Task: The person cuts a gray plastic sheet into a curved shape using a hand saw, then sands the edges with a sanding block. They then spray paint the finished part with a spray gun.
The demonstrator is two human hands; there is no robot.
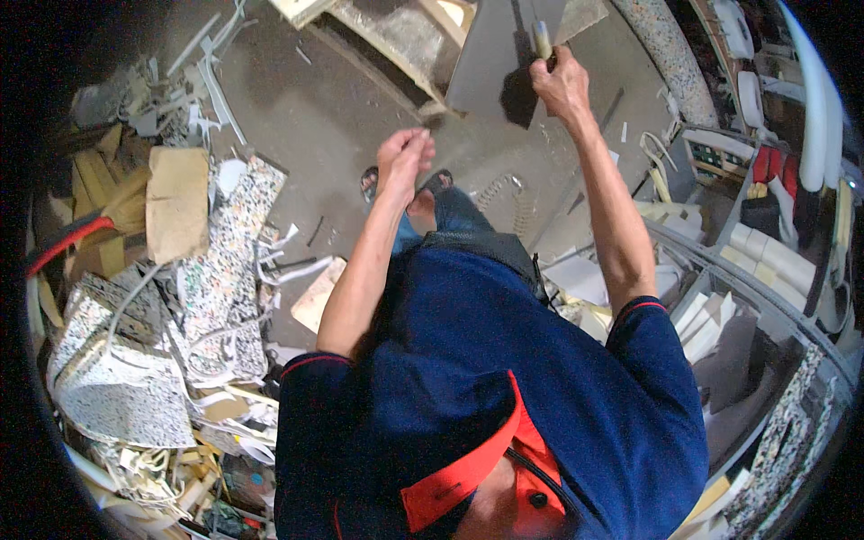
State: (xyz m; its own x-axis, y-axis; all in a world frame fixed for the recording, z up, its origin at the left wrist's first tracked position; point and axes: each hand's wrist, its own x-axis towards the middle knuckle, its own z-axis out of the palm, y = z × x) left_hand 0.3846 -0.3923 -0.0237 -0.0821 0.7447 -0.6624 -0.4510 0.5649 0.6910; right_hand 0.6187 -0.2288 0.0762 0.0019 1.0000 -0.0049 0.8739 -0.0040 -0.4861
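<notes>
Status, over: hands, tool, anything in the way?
Right hand gripping pale-handled tool; left hand curled, contents unclear. Tool in front of grey sheet, contact unclear. Speckled foam offcuts at left, apart from hands.

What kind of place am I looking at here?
Probably a foam or upholstery workshop: multicoloured speckled sheets that look like foam lie among heaped scraps, a wooden frame stands ahead, and the right hand grips a pale-handled tool.

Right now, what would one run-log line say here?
Right hand: grips pale-handled tool | Left hand: fingers curled, contents unclear | Ahead: grey panel | Person's left: speckled scraps
</notes>
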